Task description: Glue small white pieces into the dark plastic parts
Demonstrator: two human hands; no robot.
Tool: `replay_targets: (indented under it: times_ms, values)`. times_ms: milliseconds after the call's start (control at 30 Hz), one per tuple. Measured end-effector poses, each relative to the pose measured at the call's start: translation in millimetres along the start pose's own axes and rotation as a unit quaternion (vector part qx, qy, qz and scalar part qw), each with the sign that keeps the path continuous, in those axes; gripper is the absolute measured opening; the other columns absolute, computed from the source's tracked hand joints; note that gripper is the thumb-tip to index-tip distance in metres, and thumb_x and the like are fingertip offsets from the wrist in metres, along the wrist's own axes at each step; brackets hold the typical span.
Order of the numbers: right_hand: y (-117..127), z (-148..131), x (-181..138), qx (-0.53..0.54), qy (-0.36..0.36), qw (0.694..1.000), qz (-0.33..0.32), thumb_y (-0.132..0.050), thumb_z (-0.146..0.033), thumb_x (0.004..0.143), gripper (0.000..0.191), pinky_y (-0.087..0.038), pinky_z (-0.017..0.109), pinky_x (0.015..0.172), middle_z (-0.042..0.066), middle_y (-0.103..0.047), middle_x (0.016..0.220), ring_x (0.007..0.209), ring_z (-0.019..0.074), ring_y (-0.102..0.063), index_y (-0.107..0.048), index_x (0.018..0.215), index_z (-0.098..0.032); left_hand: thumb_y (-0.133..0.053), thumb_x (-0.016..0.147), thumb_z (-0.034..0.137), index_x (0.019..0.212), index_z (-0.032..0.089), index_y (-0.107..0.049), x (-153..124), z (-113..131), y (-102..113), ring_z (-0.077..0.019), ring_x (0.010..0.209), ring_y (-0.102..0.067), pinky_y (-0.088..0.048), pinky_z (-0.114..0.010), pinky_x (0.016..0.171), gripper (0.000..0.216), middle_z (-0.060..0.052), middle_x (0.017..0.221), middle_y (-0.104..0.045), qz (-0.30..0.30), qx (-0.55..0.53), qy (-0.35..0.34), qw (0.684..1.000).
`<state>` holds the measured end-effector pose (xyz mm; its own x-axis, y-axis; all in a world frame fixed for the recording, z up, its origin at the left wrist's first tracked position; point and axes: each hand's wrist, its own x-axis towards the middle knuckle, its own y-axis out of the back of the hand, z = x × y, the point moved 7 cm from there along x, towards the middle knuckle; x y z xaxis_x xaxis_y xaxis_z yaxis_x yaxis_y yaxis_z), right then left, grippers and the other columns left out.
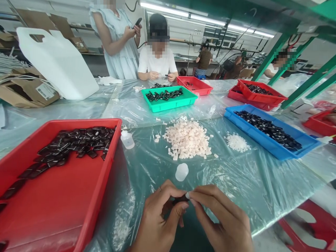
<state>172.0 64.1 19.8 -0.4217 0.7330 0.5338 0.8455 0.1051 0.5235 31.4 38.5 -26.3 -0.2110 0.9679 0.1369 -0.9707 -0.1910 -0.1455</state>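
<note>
Near the front of the table, my left hand is closed around a small black plastic piece, mostly covered by the fingers. My right hand pinches a small white piece against the black piece's right end. The fingertips of both hands almost meet there. Just beyond them stands a small translucent white container. Farther back lies a heap of small cream-coloured blocks, with a smaller pile of white bits to its right.
A large red tray of flat black pieces is on the left, beside a small white bottle. A blue tray of black parts sits right, a green tray farther back. Across the table are two people and a white jug.
</note>
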Motion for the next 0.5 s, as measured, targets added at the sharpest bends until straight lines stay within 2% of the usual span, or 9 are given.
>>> replay_targets:
  times_ms: [100, 233, 300, 433, 500]
  values:
    - [-1, -7, -6, -0.042, 0.006, 0.999, -0.005, -0.056, -0.010, 0.099, 0.027, -0.058, 0.030, 0.069, 0.006, -0.070, 0.099, 0.082, 0.0201, -0.071, -0.064, 0.118, -0.027, -0.064, 0.097, 0.026, 0.091, 0.026, -0.072, -2, -4, 1, -0.0078, 0.053, -0.052, -0.046, -0.017, 0.048, 0.010, 0.003, 0.080, -0.054, 0.000, 0.034, -0.014, 0.999]
    - [-4, -12, -10, -0.130, -0.001, 0.991, -0.014, -0.057, -0.009, 0.099, 0.027, -0.058, 0.031, 0.083, 0.007, -0.072, 0.104, 0.096, 0.0221, -0.073, -0.062, 0.119, -0.027, -0.061, 0.098, 0.021, 0.095, 0.027, -0.071, -6, -4, 1, -0.0069, 0.053, -0.049, -0.042, -0.016, 0.045, 0.012, 0.003, 0.081, -0.055, 0.010, 0.064, -0.041, 0.997]
    - [-7, -13, -10, -0.138, 0.001, 0.990, -0.007, -0.058, -0.009, 0.098, 0.028, -0.057, 0.030, 0.085, 0.007, -0.072, 0.105, 0.098, 0.0219, -0.073, -0.063, 0.119, -0.027, -0.060, 0.097, 0.019, 0.095, 0.028, -0.070, -7, -2, 3, -0.0080, 0.056, -0.051, -0.041, -0.016, 0.046, 0.013, 0.002, 0.081, -0.055, 0.021, 0.073, -0.052, 0.996]
    - [-15, -9, -3, -0.011, 0.007, 1.000, 0.009, -0.058, -0.008, 0.095, 0.025, -0.055, 0.027, 0.065, 0.005, -0.067, 0.092, 0.075, 0.0163, -0.068, -0.066, 0.110, -0.026, -0.061, 0.097, 0.021, 0.093, 0.027, -0.069, -5, -1, 9, -0.0089, 0.056, -0.053, -0.041, -0.016, 0.046, 0.011, 0.002, 0.080, -0.056, 0.038, 0.090, -0.044, 0.994]
    - [-15, -1, 4, 0.050, -0.002, 0.999, -0.014, -0.058, -0.010, 0.094, 0.021, -0.055, 0.025, 0.063, 0.003, -0.066, 0.090, 0.073, 0.0145, -0.068, -0.068, 0.105, -0.026, -0.062, 0.097, 0.024, 0.091, 0.028, -0.070, -2, -2, 8, -0.0079, 0.052, -0.051, -0.042, -0.016, 0.047, 0.010, 0.003, 0.080, -0.057, 0.034, 0.091, -0.029, 0.995]
